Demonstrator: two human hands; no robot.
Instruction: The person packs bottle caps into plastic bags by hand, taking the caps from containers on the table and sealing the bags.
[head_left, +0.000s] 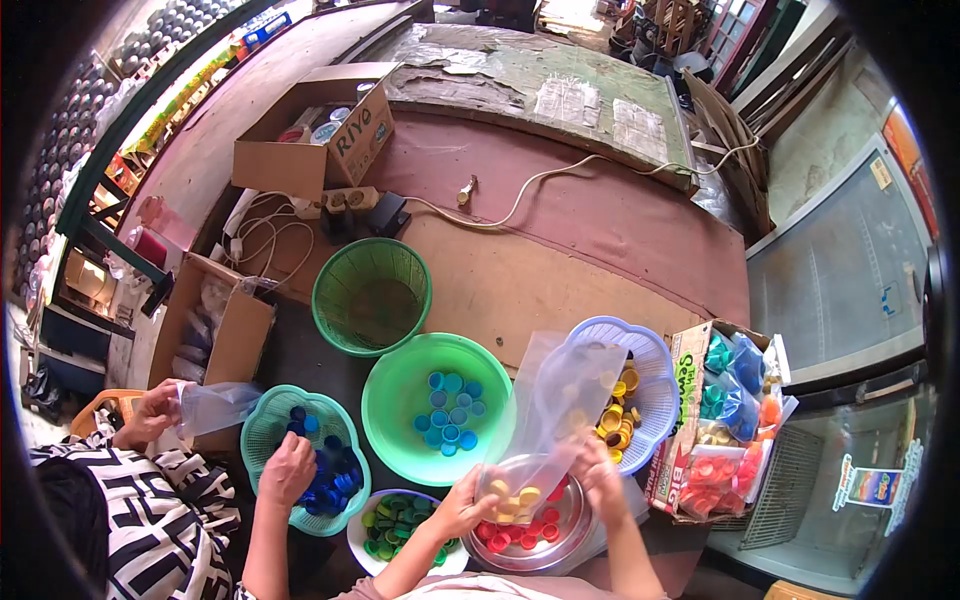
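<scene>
My left hand [461, 508] grips the lower part of a clear plastic bag [545, 410] with several pale yellow bottle caps [513, 497] at its bottom. On the bag's right side, my right hand [601, 478] is closed at the plastic, its fingers slightly blurred. Beneath both hands is a metal bowl [575, 545] of red caps [520, 535]. Yellow and brown caps [622, 405] lie in a lavender basket [655, 365], partly behind the bag. Left of my left hand, a white bowl [362, 548] contains green caps [400, 520].
A co-worker's hand [287, 468] is over blue caps [340, 475] in a teal basket [258, 420]; their other hand [150, 413] holds a plastic bag [220, 405]. A green basin [385, 390] with light blue caps, a green basket [372, 258] and a box of bagged caps [690, 400] stand around.
</scene>
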